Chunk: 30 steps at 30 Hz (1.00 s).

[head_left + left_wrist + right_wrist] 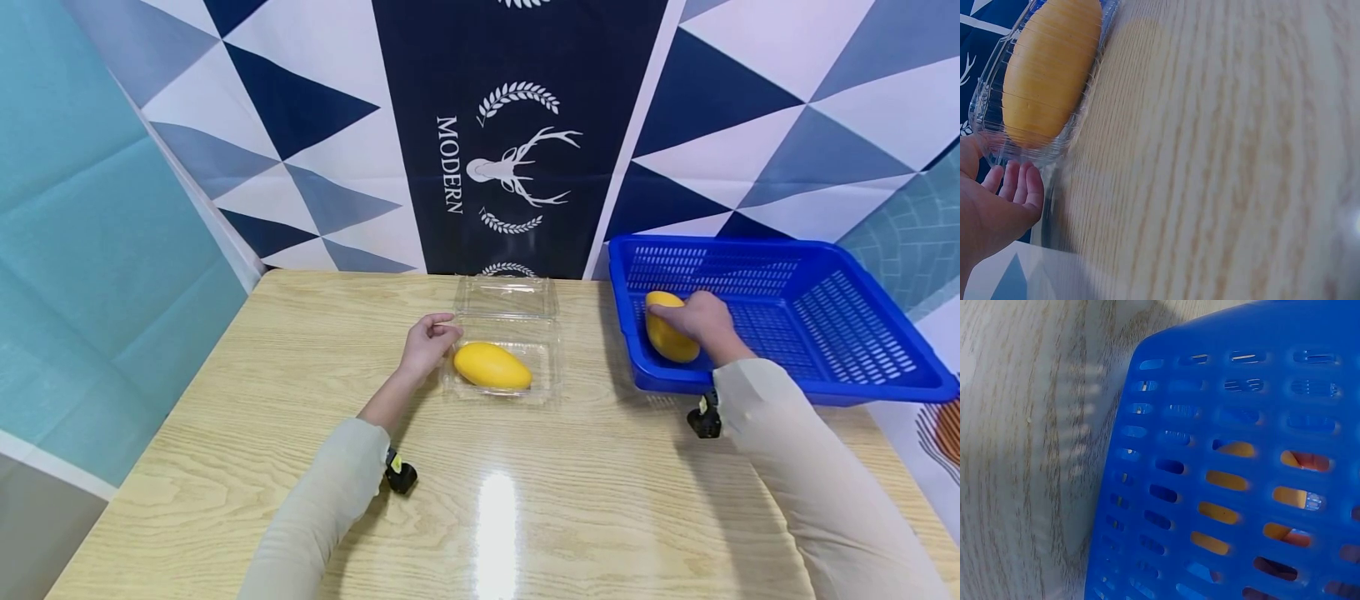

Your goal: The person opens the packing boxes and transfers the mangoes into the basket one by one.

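In the head view, my right hand [701,321] grips a yellow mango [670,332] inside the left end of a blue plastic basket [637,375]. Through the basket's slots in the right wrist view, parts of that mango [1218,512] and fingers [1304,460] show; the rest is hidden by the wall. A second mango [491,367] lies in an open clear plastic container [551,367] on the table. My left hand [429,343] pinches the container's left edge, with curled fingertips [1022,181] against its end wall in the left wrist view.
The container's lid [506,297] is folded back toward the patterned wall cloth [517,167]. Both stand on a light wooden table [300,467], with the basket at its back right corner. Each wrist wears a small black camera [401,475].
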### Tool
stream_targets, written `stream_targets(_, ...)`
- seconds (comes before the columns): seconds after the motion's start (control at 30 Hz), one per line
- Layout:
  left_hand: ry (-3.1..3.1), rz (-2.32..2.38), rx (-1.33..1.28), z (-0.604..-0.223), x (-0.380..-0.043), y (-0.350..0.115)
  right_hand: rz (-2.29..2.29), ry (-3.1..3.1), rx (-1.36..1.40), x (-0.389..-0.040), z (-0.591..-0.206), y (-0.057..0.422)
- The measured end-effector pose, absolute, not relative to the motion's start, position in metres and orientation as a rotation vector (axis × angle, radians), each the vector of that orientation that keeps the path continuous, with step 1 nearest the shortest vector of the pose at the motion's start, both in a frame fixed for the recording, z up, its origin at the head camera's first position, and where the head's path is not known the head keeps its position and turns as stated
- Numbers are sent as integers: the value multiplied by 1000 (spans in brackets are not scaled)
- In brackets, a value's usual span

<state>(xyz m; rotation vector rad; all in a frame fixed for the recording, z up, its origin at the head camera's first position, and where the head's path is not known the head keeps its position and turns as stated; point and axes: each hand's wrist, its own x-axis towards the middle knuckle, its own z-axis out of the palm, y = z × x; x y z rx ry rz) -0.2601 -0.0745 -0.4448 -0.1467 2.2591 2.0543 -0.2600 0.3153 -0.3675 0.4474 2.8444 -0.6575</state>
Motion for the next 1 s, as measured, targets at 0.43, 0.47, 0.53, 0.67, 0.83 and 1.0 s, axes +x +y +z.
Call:
stream_targets(0.43, 2253, 2052, -158, -445, -261, -74, -654, 2834, 449, -260, -369, 315)
stream_targets(0.47, 2250, 2054, -158, -445, -261, -74, -652, 2833, 449, -260, -369, 315)
stream_targets(0.53, 2246, 2058, -158, -445, -261, -74, -646, 2836, 448, -260, -369, 315)
stream_targets(0.67, 2244, 2053, -159, -445, -261, -75, -638, 2843, 437, -260, -369, 314)
stream_targets(0.83, 2245, 2045, -165, -446, -261, -75, -638, 2844, 437, -260, -370, 313)
stream_targets(1.0, 2254, 2044, -158, -445, -261, -75, -633, 2842, 437, -261, -371, 313)
